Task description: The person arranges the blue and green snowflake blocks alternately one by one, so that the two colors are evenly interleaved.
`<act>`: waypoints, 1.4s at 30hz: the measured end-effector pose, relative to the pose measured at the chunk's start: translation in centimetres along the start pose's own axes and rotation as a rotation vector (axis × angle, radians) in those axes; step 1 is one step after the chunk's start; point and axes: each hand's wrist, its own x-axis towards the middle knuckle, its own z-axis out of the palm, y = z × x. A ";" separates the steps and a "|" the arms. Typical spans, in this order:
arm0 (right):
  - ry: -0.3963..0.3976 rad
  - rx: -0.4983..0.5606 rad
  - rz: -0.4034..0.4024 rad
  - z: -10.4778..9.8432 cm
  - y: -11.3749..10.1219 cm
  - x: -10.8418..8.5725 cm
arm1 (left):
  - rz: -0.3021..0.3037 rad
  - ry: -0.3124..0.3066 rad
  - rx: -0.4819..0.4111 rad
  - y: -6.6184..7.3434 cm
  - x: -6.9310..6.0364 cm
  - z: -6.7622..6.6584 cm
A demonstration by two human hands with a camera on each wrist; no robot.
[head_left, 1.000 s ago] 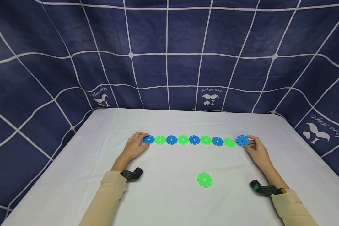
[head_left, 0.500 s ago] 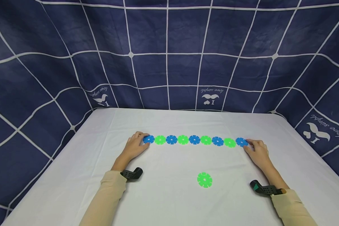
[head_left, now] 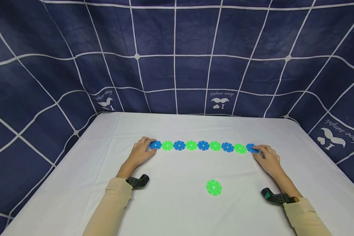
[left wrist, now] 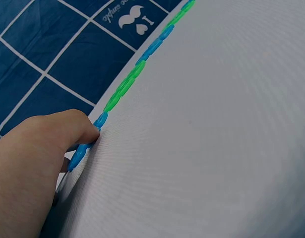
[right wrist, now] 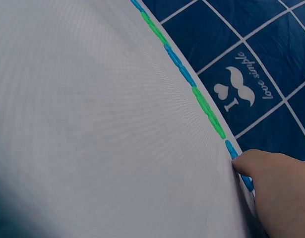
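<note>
Slotted blue and green plastic snowflake discs lie flat in an alternating row across the white table. At the row's left end my left hand (head_left: 140, 152) holds a blue snowflake disc (head_left: 156, 145) between thumb and fingers; in the left wrist view the thumb (left wrist: 85, 130) rests against its near edge. At the right end my right hand (head_left: 269, 159) has its thumb and index finger on another blue snowflake disc (head_left: 249, 147), partly covering it. A green snowflake disc (head_left: 240, 148) is its neighbour; in the right wrist view a small gap shows between the two.
A single green snowflake disc (head_left: 213, 187) lies nearer to me, below the row. The white-covered table (head_left: 171, 203) ends at a navy grid-patterned cloth (head_left: 191, 72) behind and at both sides. Each wrist wears a black camera mount (head_left: 138, 181).
My right hand has lowered its blue snowflake disc to the table at the row's right end, and its fingers have since slid slightly left over it. The left hand has stayed still.
</note>
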 end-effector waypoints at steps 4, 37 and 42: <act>-0.009 -0.009 0.005 -0.1 -0.1 0.0 | 0.001 -0.001 0.002 0.0 0.0 0.0; -0.018 -0.005 -0.029 -0.2 0.0 -0.1 | 0.008 -0.005 -0.002 0.0 0.0 -0.2; -0.012 0.014 -0.025 -0.2 -0.1 -0.2 | 0.014 -0.001 -0.007 0.0 0.0 -0.2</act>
